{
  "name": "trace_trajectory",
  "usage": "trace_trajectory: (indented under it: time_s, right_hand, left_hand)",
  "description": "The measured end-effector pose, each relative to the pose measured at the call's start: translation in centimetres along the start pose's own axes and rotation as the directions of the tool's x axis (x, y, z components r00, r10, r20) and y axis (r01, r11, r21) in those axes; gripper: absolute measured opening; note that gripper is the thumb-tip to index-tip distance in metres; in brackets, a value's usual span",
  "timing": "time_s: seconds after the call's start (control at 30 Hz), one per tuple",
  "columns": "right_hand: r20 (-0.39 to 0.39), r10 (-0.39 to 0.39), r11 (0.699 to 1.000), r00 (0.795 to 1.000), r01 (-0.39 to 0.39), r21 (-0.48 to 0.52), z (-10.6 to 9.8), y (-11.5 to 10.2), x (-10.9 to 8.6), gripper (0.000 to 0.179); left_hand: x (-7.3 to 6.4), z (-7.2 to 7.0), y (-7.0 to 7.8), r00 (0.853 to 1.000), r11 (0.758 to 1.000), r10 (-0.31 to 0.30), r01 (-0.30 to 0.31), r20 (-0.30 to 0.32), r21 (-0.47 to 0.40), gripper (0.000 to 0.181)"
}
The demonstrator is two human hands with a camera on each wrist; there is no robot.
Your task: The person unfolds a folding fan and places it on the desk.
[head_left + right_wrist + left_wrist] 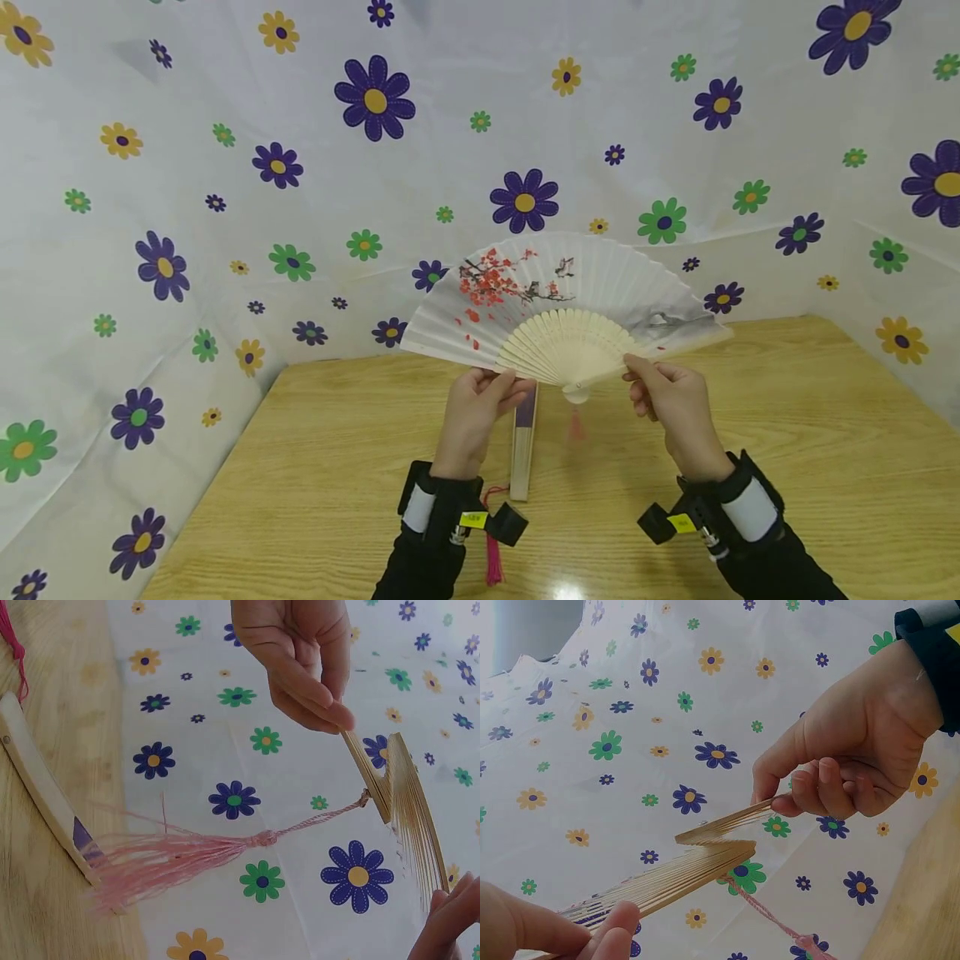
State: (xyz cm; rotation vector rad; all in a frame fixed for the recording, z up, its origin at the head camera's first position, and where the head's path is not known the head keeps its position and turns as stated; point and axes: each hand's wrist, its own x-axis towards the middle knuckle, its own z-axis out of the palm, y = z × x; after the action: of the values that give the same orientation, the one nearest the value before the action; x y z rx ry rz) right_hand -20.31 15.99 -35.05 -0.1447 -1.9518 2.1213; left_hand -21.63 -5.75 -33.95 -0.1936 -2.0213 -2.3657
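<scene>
A spread folding fan [600, 283] is held up above the table, its pale leaf painted with red blossoms, branches and birds over light wooden ribs. My left hand [480, 408] pinches its left edge between thumb and fingers. At the right edge, my right hand [675, 408] pinches the outer rib near the leaf. From the pivot hangs a pink tassel [187, 851], seen side-on in the right wrist view. Under the spread fan, near my left hand, a second, folded fan [523, 450] with a purple part lies on the table; its upper end is hidden.
The wooden table [337, 467] stretches below both hands. A magenta tassel [492, 558] lies beside the folded fan. White cloth [435, 50] printed with purple, green and yellow flowers hangs behind the table and along its sides.
</scene>
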Motion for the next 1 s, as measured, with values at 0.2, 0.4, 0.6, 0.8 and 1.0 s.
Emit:
trace_trajectory:
  time_s: [0.2, 0.4, 0.6, 0.8, 1.0]
  right_hand:
    - [0.013, 0.031, 0.999, 0.999, -0.031, -0.021, -0.1, -0.1, 0.0, 0.037]
    - [0.028, 0.067, 0.997, 0.997, -0.068, 0.028, -0.3, -0.2, -0.1, 0.033]
    - [0.039, 0.111, 0.99, 0.993, -0.114, 0.088, -0.4, -0.3, -0.1, 0.033]
    - [0.084, 0.081, 0.997, 0.993, -0.08, -0.017, -2.0, -0.5, 0.8, 0.031]
    - [0.186, 0.093, 0.965, 0.978, -0.042, -0.258, -7.0, -0.9, 3.0, 0.031]
  left_hand:
    - [0.1, 0.2, 0.1, 1.0, 1.0, -0.004, 0.004, -0.01, -0.021, 0.017]
    - [0.3, 0.4, -0.1, 0.999, 0.998, -0.022, 0.021, -0.024, -0.053, 0.017]
    - [0.6, 0.6, -0.7, 0.998, 0.995, -0.042, 0.037, -0.048, -0.093, 0.016]
    - [1.3, 1.7, -2.2, 0.996, 0.981, -0.074, 0.065, -0.042, -0.181, 0.008]
    - [2.7, 5.1, -5.3, 0.976, 0.947, -0.22, 0.213, 0.001, -0.241, 0.008]
